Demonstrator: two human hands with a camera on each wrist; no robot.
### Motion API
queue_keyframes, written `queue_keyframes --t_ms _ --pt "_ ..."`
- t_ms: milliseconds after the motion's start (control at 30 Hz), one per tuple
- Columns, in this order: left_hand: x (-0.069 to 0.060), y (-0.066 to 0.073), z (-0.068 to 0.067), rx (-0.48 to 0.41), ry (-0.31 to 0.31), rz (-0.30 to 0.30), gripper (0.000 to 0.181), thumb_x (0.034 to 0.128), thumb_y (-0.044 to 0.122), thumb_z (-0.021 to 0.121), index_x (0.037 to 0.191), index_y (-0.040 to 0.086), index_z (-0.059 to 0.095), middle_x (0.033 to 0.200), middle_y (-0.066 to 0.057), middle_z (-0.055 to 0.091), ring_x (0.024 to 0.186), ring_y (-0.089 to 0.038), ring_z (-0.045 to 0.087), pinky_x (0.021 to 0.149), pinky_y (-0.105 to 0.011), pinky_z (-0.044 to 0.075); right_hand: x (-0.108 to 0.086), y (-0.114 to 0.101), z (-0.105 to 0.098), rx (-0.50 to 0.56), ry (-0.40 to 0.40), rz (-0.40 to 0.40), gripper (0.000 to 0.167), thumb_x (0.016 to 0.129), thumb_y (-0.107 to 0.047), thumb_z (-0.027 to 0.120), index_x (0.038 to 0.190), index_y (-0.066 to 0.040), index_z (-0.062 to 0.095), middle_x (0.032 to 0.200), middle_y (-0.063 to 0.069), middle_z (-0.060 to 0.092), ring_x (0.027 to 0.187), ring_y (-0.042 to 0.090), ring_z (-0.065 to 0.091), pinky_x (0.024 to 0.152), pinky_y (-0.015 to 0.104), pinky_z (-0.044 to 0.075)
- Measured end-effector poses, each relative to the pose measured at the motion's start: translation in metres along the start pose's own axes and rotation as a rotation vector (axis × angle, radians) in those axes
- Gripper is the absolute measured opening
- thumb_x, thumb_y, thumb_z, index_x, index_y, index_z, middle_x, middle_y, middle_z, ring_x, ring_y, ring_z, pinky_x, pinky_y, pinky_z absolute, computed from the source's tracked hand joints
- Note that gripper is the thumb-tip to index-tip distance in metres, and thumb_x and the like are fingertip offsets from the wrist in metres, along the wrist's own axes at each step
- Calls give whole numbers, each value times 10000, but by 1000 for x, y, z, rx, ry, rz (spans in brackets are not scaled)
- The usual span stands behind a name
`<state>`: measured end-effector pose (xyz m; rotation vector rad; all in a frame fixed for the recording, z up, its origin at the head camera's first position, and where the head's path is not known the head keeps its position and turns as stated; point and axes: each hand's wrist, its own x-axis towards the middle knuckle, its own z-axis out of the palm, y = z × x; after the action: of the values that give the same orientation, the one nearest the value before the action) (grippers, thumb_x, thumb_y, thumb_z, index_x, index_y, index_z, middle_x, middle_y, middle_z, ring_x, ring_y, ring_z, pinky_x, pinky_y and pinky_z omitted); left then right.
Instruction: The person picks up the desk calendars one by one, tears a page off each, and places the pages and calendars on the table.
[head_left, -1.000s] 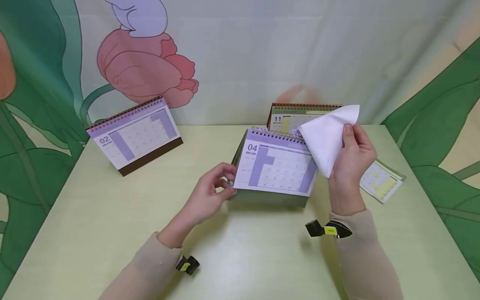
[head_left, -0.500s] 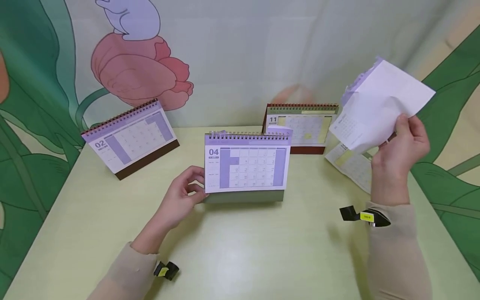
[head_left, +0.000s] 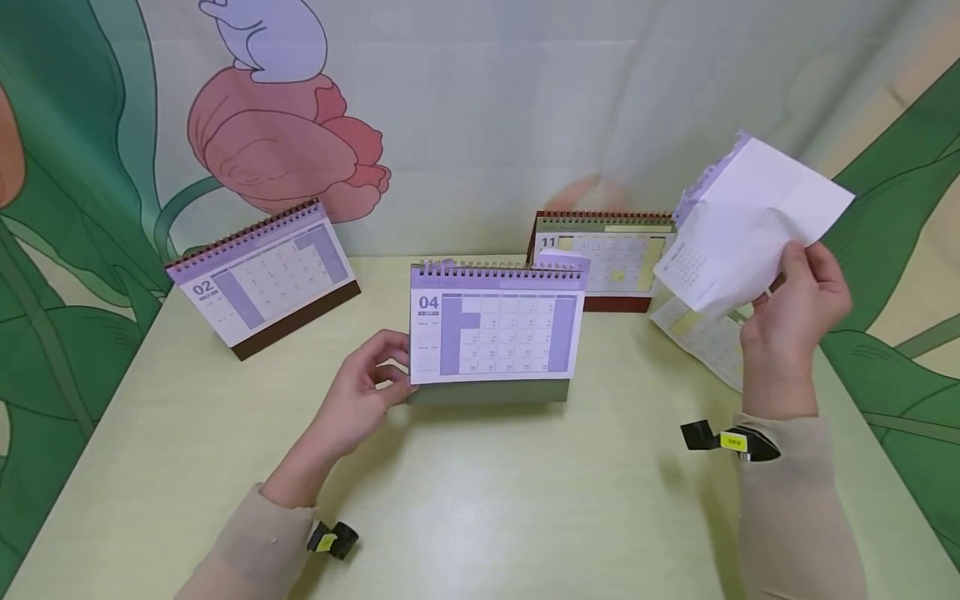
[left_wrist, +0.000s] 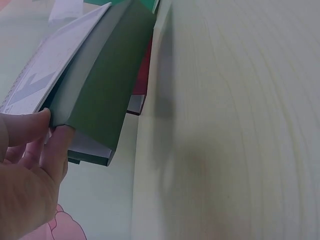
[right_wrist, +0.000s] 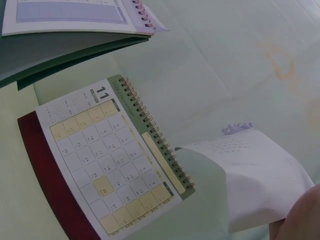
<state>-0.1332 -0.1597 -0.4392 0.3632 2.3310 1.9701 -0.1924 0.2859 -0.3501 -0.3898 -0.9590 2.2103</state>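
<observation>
A desk calendar showing 04 (head_left: 495, 333), purple with a green base, is gripped at its left edge by the left hand (head_left: 360, 396). In the left wrist view, the thumb and fingers of the left hand (left_wrist: 32, 160) pinch the corner of the green base (left_wrist: 100, 85). Up at the right, the right hand (head_left: 798, 321) holds a loose sheet (head_left: 750, 221) with a ragged purple edge. The right wrist view shows that sheet (right_wrist: 260, 175) hanging from the right hand (right_wrist: 300, 215), clear of the calendars. Scraps of purple paper cling to the 04 calendar's wire binding.
A purple calendar showing 02 (head_left: 266, 279) stands at the back left. Behind the 04 calendar stands one showing 11 (head_left: 607, 258) with a red base. Another loose page (head_left: 701, 337) lies on the table (head_left: 525, 500) at the right, partly behind the held sheet.
The right hand has carried the sheet away from the 04 calendar, to the right, and then slightly lower. In the head view the left hand and the 04 calendar appear further left, the calendar facing more squarely.
</observation>
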Motion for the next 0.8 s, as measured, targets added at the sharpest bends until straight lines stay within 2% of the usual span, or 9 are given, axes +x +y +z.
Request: queue_keyframes --t_ms 67,267,400,500,633,800 --pt "0 0 0 -5 -4 1 387 885 -202 602 1219 -7 582 1029 -184 624 845 -299 644 705 -258 539 0 1 -2 -9 3 -2 197 950 -7 705 1133 62 731 1199 187 687 968 298 732 473 274 527" --pt "0 -1 0 -25 -8 -4 387 885 -206 597 1220 -12 576 1036 -188 620 841 -302 641 706 -258 544 2 3 -8 -30 11 2 189 948 -8 711 1119 71 727 1168 184 690 924 282 736 484 275 537" --pt "0 -1 1 -27 -9 -10 390 887 -206 599 1224 -10 575 1041 -186 616 844 -305 633 698 -255 537 4 6 -15 -58 18 4 182 944 5 708 1112 73 726 1089 180 693 829 248 717 424 230 447" --pt "0 -1 1 -20 -11 -11 390 890 -200 602 1226 -3 577 1043 -183 617 851 -306 632 698 -257 537 6 7 -22 -91 28 -7 169 944 16 702 1101 69 732 959 161 672 701 208 647 392 214 361" --pt "0 -1 1 -14 -11 -10 390 891 -196 604 1226 2 581 1047 -182 622 861 -313 635 709 -265 544 10 6 -31 -156 27 -40 162 950 19 685 1095 59 744 884 138 650 642 182 585 397 200 378" --pt "1 -2 1 -18 -11 -16 390 894 -194 607 1230 2 581 1054 -180 625 875 -319 631 714 -263 544 13 2 -42 -263 39 -111 170 958 37 650 1087 45 760 913 125 686 738 190 655 438 199 446"
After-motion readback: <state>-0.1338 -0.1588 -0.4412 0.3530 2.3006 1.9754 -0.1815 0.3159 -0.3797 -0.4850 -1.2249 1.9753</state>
